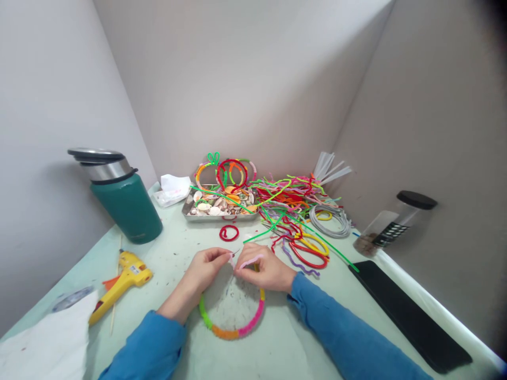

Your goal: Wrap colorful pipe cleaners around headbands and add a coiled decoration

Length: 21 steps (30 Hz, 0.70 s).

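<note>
Between my hands is a ring (226, 334) wrapped in green, orange, pink and yellow fuzzy sections. Its top part is mostly hidden behind my fingers. My left hand (206, 266) is closed in a pinch at the ring's upper side, where a short stretch of pale pink pipe cleaner and thin wire shows at the fingertips. The fingers of my right hand (266, 270) are closed around a pale pink pipe cleaner (252, 260), whose loose end sticks out over the hand. A small dark red pipe-cleaner coil (229, 233) lies just beyond the hands.
At the back stand a tray (222, 217) of shells, finished-looking wrapped rings and a heap of pipe cleaners (283, 192). A yellow glue gun (129, 277) and teal bottle (127, 211) are on the left. Scissors (307, 232), grey wire (330, 221), clear jar (394, 227) and black slab (407, 316) occupy the right.
</note>
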Motion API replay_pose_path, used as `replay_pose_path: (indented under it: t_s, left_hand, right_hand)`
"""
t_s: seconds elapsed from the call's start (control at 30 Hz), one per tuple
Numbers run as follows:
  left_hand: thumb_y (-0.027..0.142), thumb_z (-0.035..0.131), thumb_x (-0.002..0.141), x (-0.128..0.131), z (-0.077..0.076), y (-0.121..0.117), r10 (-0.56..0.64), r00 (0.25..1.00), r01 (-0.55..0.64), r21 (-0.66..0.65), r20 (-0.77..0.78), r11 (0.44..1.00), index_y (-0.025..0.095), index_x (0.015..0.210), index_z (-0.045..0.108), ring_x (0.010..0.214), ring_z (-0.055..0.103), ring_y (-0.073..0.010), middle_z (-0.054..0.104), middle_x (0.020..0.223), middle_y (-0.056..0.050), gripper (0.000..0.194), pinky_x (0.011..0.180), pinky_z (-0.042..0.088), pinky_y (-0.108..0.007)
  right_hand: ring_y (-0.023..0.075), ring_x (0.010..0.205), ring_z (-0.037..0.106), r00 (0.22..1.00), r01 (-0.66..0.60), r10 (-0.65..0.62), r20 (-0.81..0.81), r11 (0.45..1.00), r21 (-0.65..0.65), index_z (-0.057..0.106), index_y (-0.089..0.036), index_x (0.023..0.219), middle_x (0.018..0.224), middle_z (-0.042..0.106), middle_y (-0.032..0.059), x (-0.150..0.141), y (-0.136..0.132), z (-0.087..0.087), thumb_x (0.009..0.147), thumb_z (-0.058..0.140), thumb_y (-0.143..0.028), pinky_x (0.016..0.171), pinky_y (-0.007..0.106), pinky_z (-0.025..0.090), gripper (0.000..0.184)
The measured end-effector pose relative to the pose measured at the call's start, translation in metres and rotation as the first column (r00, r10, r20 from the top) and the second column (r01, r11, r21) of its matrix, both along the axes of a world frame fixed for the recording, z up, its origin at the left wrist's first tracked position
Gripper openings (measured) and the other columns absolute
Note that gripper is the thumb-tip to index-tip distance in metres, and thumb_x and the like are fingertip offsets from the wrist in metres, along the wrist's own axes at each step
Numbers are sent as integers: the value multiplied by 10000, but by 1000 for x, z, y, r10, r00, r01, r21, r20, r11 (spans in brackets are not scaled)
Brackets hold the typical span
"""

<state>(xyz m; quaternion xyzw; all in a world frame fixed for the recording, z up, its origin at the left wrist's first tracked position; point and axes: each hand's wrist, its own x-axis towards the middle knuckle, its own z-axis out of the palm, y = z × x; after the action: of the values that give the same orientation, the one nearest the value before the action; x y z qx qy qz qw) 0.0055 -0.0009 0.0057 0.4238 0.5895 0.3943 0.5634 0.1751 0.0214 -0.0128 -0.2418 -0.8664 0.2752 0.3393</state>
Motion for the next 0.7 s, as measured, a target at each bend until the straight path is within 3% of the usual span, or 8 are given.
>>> replay_pose_path:
  t_s: [0.17,0.37,0.53,0.7]
  left_hand:
    - [354,719,569,-1,-5,5,-8,1000,8,-27,-23,1000,143,757,640,300,171,-22,312,349,119,293,341,80,-200]
    - [372,723,567,-3,-9,6,-29,999,30,32,-29,999,145,712,636,310,167,-26,291,354,118,283,346,90,-208]
    - [428,658,633,-1,-6,1,-96,987,115,149,-130,982,142,743,639,371,276,-47,438,448,73,306,385,188,-197]
    - [442,599,690,-4,-13,3,-154,938,249,295,-310,922,131,761,624,521,408,-94,546,601,21,320,492,308,-205]
  right_hand:
    - [164,727,587,1000,-13,11,-24,993,-115,669,-186,689,717,675,36,4,2,5,793,554,-200,738,289,437,155]
    - [155,711,584,996,25,-41,-73,977,-211,656,-156,628,657,641,31,6,2,8,771,583,-209,702,264,438,168]
    - [143,666,575,996,75,-87,-20,940,-334,664,-137,621,652,630,24,5,3,2,752,582,-199,631,234,430,166]
    - [133,665,575,998,48,-63,-21,901,-430,672,-126,658,673,633,22,5,7,-4,741,568,-202,627,216,433,153]
